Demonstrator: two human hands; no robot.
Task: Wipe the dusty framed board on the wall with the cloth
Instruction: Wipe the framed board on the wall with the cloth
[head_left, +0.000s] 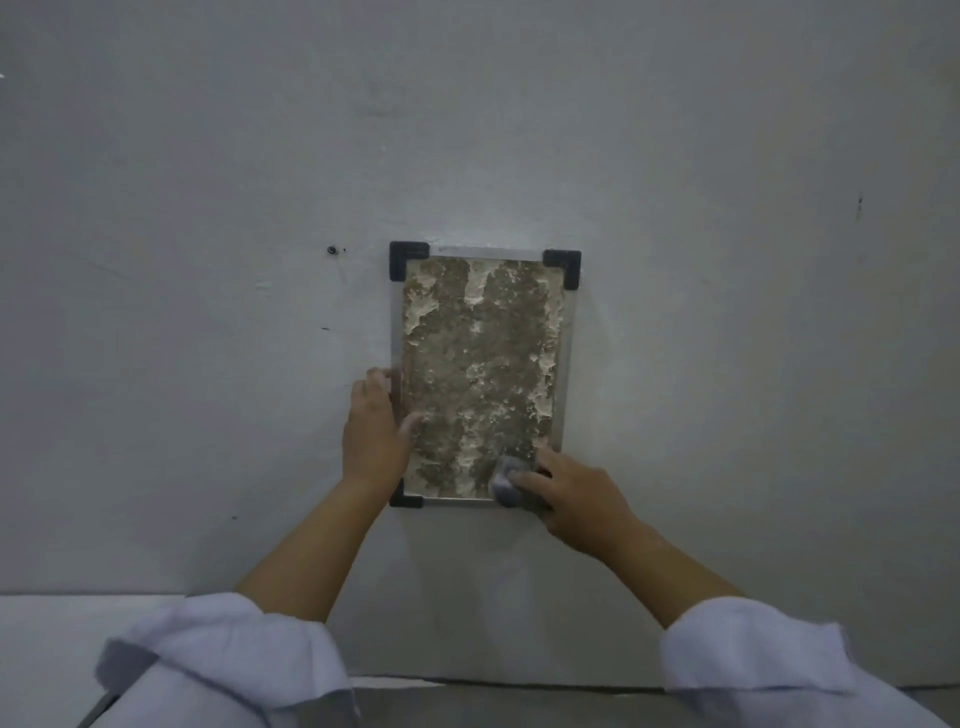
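Note:
A framed board (480, 364) hangs upright on the grey wall, with a thin metal frame and black corner caps. Its surface is mottled brown with pale dusty patches. My left hand (375, 431) lies flat against the board's left edge, thumb resting on the panel, fingers on the frame and wall. My right hand (571, 499) presses a small bunched grey cloth (506, 486) onto the board's lower right corner, hiding that corner cap.
The wall (727, 312) is bare apart from a small dark screw hole (332, 250) left of the board and a few marks. A pale ledge (78, 634) runs along the lower left. My light sleeves fill the bottom of the view.

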